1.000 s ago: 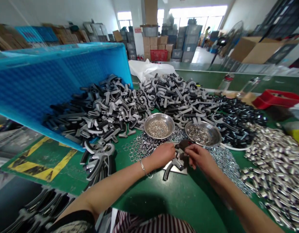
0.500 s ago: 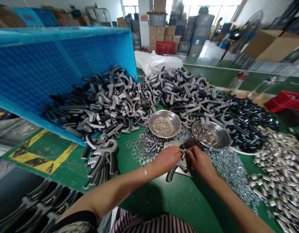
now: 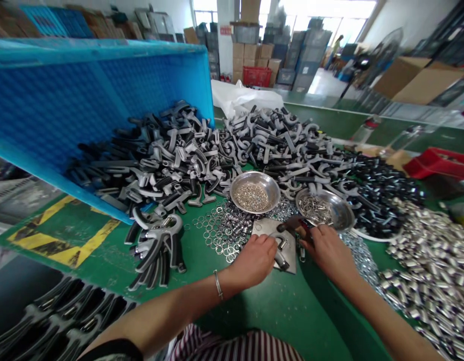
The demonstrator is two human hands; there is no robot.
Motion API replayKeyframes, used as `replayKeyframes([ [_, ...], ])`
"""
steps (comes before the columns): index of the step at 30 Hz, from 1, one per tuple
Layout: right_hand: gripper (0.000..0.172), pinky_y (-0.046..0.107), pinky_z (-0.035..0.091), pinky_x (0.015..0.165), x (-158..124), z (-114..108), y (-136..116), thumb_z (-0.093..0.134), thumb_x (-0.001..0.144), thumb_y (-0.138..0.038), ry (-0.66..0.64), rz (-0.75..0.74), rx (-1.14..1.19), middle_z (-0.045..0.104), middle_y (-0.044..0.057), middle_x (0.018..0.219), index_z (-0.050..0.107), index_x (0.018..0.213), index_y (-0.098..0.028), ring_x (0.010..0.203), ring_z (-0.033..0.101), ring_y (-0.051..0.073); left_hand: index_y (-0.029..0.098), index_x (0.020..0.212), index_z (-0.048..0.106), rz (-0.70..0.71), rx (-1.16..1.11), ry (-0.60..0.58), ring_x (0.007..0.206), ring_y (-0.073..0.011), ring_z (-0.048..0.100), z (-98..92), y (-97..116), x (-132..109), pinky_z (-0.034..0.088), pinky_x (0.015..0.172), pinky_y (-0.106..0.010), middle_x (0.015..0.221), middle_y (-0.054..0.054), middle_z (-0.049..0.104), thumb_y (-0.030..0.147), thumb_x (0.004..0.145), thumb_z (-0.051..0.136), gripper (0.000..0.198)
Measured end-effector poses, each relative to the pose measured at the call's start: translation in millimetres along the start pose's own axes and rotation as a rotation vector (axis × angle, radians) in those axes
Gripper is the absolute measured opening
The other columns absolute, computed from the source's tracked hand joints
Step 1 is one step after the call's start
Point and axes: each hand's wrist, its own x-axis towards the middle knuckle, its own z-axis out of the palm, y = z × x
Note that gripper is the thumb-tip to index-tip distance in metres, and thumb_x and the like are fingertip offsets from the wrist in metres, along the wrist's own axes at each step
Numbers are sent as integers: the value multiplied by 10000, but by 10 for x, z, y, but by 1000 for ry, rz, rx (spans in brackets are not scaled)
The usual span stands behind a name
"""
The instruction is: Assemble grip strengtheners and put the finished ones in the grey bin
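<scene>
My left hand is closed around a grey-and-black curved handle part, which lies over a small metal plate. A short silver metal piece shows at the handle part. To the right, my right hand has its fingers curled at the right end of a dark, hammer-like tool with a reddish section. Its exact kind is hard to make out. Behind the plate stands a steel bowl of tiny brass-coloured pieces. Another steel bowl, holding small pins, is just beyond my right hand.
A tipped blue crate spills grey-and-black handle parts across the green table. Metal rings lie left of the plate. Silver cylinders and black-headed pieces are heaped right. Several handle assemblies lie at left.
My right hand has moved right, away from the handle part, to the dark tool. My left hand has shifted slightly down and left, still holding the handle part, which has turned.
</scene>
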Motion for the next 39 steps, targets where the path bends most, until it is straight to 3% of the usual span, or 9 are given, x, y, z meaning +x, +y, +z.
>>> replayKeyframes([
  [5, 164, 382, 467, 772, -135, 23, 64, 447, 936, -363, -9, 32, 365, 651, 120, 914, 510, 967, -215, 858, 610, 283, 178, 1299, 522, -117, -65, 41, 1200, -285, 473, 36, 37, -29, 396, 1010, -427, 1273, -122, 563, 319, 928, 536, 397],
  [8, 235, 331, 462, 658, -311, -27, 30, 352, 971, -438, -143, 144, 595, 658, 58, 774, 475, 998, -241, 684, 635, 241, 195, 1326, 506, -147, -83, 46, 1204, -289, 476, 46, 57, -49, 396, 1016, -438, 1284, -124, 550, 329, 917, 562, 434],
  [15, 317, 325, 449, 660, -480, -201, -25, 327, 977, -481, -298, 180, 601, 696, 69, 759, 518, 877, -249, 709, 671, 257, 183, 1324, 506, -151, -118, 45, 1210, -290, 486, 78, 52, -54, 387, 1048, -452, 1299, -129, 547, 291, 909, 564, 432],
  [19, 346, 306, 461, 667, -395, -367, -190, 288, 999, -477, -230, 162, 657, 710, 69, 794, 534, 899, -254, 728, 670, 237, 80, 1478, 273, -232, -194, 89, 1248, -312, 476, 165, 51, -53, 362, 1093, -465, 1334, -194, 520, 329, 883, 603, 724],
  [24, 286, 322, 455, 658, -310, -349, -365, 412, 952, -438, -387, 82, 616, 717, 107, 809, 584, 920, -212, 739, 675, 260, 50, 1528, 47, -303, -256, 88, 1220, -316, 512, 233, 71, -42, 394, 1067, -478, 1316, -226, 541, 309, 861, 622, 919],
  [29, 534, 263, 384, 408, -664, -160, -31, 233, 965, -633, -570, 404, 1035, 561, -24, 586, 570, 961, -219, 403, 487, 150, 117, 1501, 257, -268, -406, 112, 1174, -330, 553, 120, -11, 18, 420, 1041, -497, 1244, -182, 603, 297, 830, 633, 790],
  [31, 537, 280, 417, 427, -798, -103, 205, 246, 963, -630, -579, 458, 901, 571, -5, 607, 576, 918, -208, 424, 518, 161, 161, 1468, 332, -299, -637, 59, 1048, -285, 629, 10, -89, 76, 488, 960, -455, 1138, -136, 660, 324, 862, 600, 682],
  [34, 410, 345, 507, 660, -750, -88, 432, 352, 977, -494, -323, 293, 462, 653, 94, 777, 585, 822, -195, 716, 651, 240, 190, 1411, 403, -338, -833, 50, 1012, -237, 644, -134, -216, 156, 508, 931, -407, 1127, -108, 666, 343, 896, 565, 562],
  [39, 287, 317, 516, 737, -175, 0, 115, 374, 978, -146, -149, 138, 65, 632, 142, 1160, 560, 1192, -192, 908, 684, 232, 162, 1162, 591, -323, -445, 167, 1198, -289, 511, -98, -283, 123, 381, 1076, -471, 1214, -126, 605, 251, 858, 604, 317],
])
